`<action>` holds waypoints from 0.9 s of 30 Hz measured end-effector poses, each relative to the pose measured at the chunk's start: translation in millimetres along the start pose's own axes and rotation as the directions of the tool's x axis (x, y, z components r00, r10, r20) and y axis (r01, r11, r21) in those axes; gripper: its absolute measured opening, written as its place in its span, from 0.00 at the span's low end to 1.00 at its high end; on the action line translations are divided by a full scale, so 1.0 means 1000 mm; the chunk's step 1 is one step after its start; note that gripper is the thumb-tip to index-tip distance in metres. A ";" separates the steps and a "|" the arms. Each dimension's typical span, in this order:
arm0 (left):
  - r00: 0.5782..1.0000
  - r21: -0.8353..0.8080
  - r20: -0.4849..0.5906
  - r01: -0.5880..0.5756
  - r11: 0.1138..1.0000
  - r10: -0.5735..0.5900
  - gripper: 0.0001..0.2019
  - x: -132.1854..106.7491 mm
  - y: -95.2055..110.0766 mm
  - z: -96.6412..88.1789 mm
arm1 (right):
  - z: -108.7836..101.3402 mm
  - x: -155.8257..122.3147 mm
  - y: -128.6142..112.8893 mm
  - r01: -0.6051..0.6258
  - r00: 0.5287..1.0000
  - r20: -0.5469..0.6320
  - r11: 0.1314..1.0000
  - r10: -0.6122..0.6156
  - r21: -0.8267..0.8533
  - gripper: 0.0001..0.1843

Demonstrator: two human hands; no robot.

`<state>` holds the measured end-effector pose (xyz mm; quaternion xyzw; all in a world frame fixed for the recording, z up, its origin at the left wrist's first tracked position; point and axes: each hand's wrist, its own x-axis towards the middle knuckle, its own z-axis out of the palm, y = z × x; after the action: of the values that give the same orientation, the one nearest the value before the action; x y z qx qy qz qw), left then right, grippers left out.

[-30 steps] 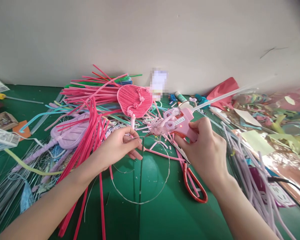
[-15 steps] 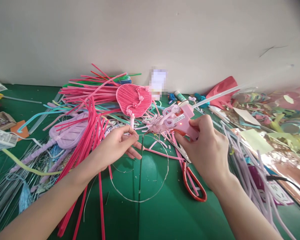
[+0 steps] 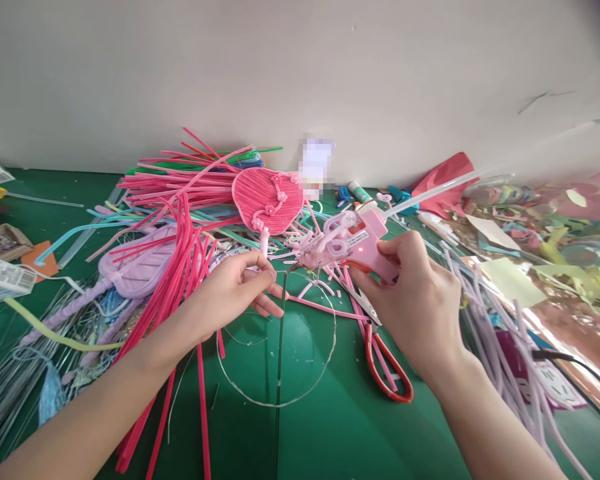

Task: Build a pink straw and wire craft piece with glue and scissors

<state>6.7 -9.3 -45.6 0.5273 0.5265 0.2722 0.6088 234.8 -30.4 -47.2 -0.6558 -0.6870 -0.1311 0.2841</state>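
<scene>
My left hand (image 3: 245, 287) pinches a thin wire ring (image 3: 279, 405) between thumb and index finger, the other fingers loosely spread. The ring hangs below my fingers over the green tabletop. My right hand (image 3: 417, 300) is wrapped around the grip of a pink glue gun (image 3: 369, 243), whose small light glows orange. A clear glue stick (image 3: 430, 191) juts from its back end. The gun's tip points left, close to my left fingertips and the ring's upper part; whether it touches the wire I cannot tell.
Red-handled scissors (image 3: 387, 363) lie below the gun. A pink pipe-cleaner fan (image 3: 267, 200) rests behind, beside red pipe cleaners (image 3: 175, 293) and a lilac fan (image 3: 140, 263). Lilac pipe cleaners (image 3: 485, 333) and paper scraps (image 3: 555, 287) cover the right side.
The glue gun has shifted very slightly left, its tip nearer my left fingers. The lower part of the wire ring has swung a little left. My left hand stays in place.
</scene>
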 end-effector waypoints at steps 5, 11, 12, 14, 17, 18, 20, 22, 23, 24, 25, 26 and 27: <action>1.000 -0.008 0.009 -0.006 1.000 0.006 0.11 0.000 0.000 0.000 | -0.001 0.000 0.001 0.020 1.000 0.000 1.000 -0.020 0.000 0.13; 1.000 -0.016 0.009 -0.014 1.000 0.014 0.10 0.001 0.000 0.001 | -0.003 0.003 0.001 -0.014 1.000 0.004 1.000 0.014 0.005 0.13; 1.000 -0.020 0.012 -0.014 1.000 0.015 0.11 0.001 0.000 0.001 | -0.003 0.004 0.002 -0.019 1.000 0.006 1.000 0.019 0.010 0.13; 1.000 -0.032 0.018 -0.012 0.999 0.013 0.11 0.001 -0.001 0.000 | -0.002 0.005 0.004 -0.017 1.000 0.006 0.999 0.016 0.030 0.13; 1.000 -0.048 0.022 -0.002 0.999 0.003 0.11 0.000 -0.001 -0.001 | -0.001 0.007 0.008 -0.014 1.000 0.009 0.998 0.013 0.063 0.14; 1.000 -0.051 0.022 0.002 0.999 -0.001 0.11 0.000 -0.001 -0.001 | -0.001 0.008 0.008 -0.011 1.000 0.010 0.997 0.010 0.073 0.15; 1.000 -0.054 0.023 0.008 0.999 -0.007 0.11 -0.001 0.000 -0.002 | -0.002 0.008 0.010 0.003 1.000 0.010 0.996 -0.004 0.091 0.15; 1.000 -0.059 0.026 0.016 0.998 -0.014 0.11 -0.002 0.002 -0.002 | -0.003 0.009 0.010 0.026 1.000 0.003 0.994 -0.027 0.110 0.15; 0.999 -0.062 0.028 0.022 0.998 -0.021 0.11 -0.002 0.003 -0.002 | -0.003 0.009 0.010 0.036 0.999 -0.001 0.992 -0.036 0.118 0.15; 0.999 -0.065 0.027 0.029 0.997 -0.027 0.10 -0.003 0.004 -0.001 | -0.003 0.010 0.010 0.045 0.999 -0.005 0.991 -0.044 0.123 0.15; 0.999 -0.068 0.024 0.034 0.997 -0.033 0.10 -0.003 0.005 -0.001 | -0.003 0.010 0.009 0.050 0.999 -0.008 0.991 -0.050 0.125 0.15; 0.999 -0.070 0.022 0.040 0.997 -0.038 0.10 -0.003 0.005 -0.001 | -0.003 0.011 0.009 0.055 0.998 -0.008 0.990 -0.055 0.126 0.15; 0.999 -0.071 0.020 0.042 0.997 -0.041 0.10 -0.003 0.005 -0.001 | -0.003 0.011 0.009 0.060 0.998 -0.009 0.990 -0.059 0.125 0.15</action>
<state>6.2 -10.1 -39.4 0.4966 0.5217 0.2732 0.6376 244.7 -21.6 -40.6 -0.6156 -0.7123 -0.0978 0.3227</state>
